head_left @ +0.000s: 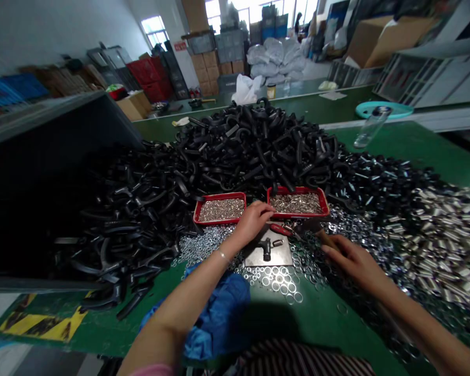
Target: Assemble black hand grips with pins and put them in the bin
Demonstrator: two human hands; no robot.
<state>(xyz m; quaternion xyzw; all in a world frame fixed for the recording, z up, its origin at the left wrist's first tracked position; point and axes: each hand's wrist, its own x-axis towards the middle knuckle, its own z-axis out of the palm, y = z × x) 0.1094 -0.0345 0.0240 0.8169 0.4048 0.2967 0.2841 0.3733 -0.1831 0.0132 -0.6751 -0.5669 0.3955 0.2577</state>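
My left hand [255,216] is over the back of a small metal plate [258,257], beside the inner corner of the right red tray [297,215]. Its fingers are pressed together; whatever they pinch is too small to make out. On the plate lie a black T-shaped part [267,250] and a short silvery cylinder [277,243]. A red-handled tool [281,230] rests at the plate's back edge. To the right, my right hand [348,256] is closed around the wooden handle of a hammer [326,240], whose dark head points left and is partly blurred.
Small metal pins fill the right tray and the left red tray [198,215]. A heap of black curved parts [238,146] rises behind. Loose washers [282,282] surround the plate; silvery cylinders [446,245] pile at right. A blue cloth [223,308] lies by my left forearm.
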